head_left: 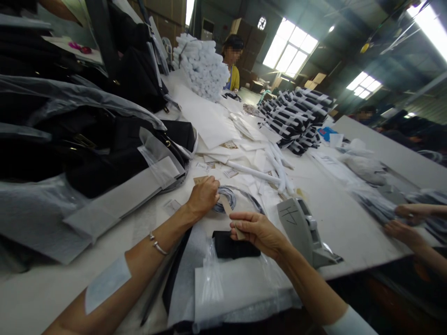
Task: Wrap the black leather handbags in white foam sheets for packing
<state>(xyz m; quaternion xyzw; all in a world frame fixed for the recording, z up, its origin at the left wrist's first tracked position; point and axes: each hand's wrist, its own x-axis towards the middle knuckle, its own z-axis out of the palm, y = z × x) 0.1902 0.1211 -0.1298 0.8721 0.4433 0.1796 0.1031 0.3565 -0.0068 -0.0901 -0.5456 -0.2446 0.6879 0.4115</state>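
Observation:
My left hand is closed, fingertips pinched at the upper end of a narrow tan paper strip. A small tan piece shows just behind that hand; whether it belongs to the strip I cannot tell. The lower end of the strip is pinched between the thumb and fingers of my right hand. Behind the strip lies a coil of thin grey cords. Below my hands, a black bag lies on the table, partly covered by clear plastic and white sheets.
A grey tape dispenser stands right of my right hand. Black bags in plastic are heaped at left. Farther back are white sheets, white rolls and stacked black-and-white bundles. A co-worker's hands are at right; another person is behind.

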